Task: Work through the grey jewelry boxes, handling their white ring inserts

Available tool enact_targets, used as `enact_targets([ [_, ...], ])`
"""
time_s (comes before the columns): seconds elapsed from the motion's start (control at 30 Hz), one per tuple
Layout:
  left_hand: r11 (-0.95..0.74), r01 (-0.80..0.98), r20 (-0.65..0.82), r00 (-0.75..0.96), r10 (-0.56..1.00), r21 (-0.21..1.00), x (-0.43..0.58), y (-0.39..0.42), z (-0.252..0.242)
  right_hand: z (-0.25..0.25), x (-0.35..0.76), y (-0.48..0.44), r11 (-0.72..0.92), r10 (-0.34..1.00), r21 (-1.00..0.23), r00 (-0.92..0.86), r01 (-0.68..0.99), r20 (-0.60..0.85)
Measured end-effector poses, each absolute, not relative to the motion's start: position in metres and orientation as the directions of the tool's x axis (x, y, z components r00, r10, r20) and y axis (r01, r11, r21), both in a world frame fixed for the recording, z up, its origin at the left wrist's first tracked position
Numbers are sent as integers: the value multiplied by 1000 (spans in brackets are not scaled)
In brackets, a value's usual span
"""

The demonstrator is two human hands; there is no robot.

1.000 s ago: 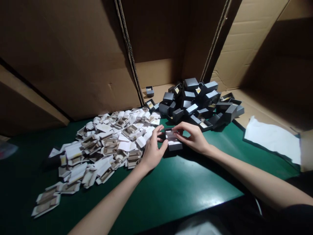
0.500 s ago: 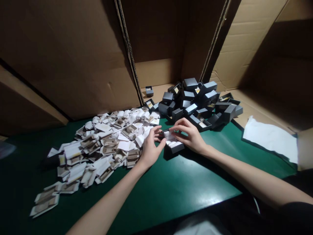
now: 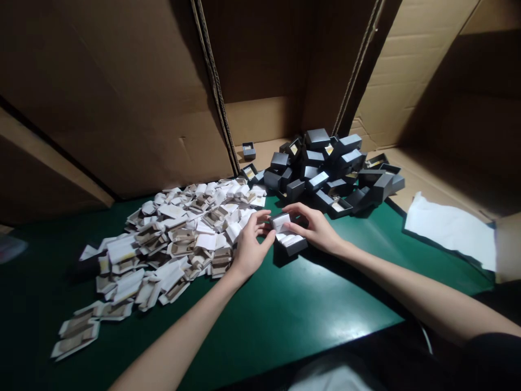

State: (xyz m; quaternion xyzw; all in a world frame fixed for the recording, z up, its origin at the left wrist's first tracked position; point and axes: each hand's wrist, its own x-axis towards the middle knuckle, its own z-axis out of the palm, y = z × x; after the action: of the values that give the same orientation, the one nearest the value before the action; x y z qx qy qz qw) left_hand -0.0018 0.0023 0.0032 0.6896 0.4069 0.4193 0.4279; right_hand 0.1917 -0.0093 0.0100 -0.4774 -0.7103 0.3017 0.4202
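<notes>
With the left hand (image 3: 254,247), holding the box (image 3: 296,250) at its far left corner, fingers half curled and close to the thumb. With the right hand (image 3: 317,228), pinching that box from the right, laying the thumb in over the white insert (image 3: 280,221) and bending the fingers round the far right side.

Box: opens upward, tipped a little; runs its long axis from far left to near right, pointing its plain end wall toward the near edge of the green table (image 3: 260,336). Sits low over the table; cannot tell whether touching.

See, left of the box, a wide heap of folded cards (image 3: 207,241); beyond the box and rightward, a jumble of black boxes (image 3: 319,181), tilted every way; farther beyond and leftward, a lone box (image 3: 248,151), upright. Find, well right of the box, a white sheet (image 3: 450,231), and behind everything, tall cardboard (image 3: 122,81).
</notes>
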Motion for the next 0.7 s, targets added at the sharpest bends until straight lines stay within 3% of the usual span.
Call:
enact_targets([
  [0.37,-437,327,295,402,866,838,-2,-2,12,13,184,-16,354,920,-858,-303,373,248],
  [0.7,-444,306,355,307,883,842,-2,-4,7,11,179,-20,369,913,-850,-316,376,257],
])
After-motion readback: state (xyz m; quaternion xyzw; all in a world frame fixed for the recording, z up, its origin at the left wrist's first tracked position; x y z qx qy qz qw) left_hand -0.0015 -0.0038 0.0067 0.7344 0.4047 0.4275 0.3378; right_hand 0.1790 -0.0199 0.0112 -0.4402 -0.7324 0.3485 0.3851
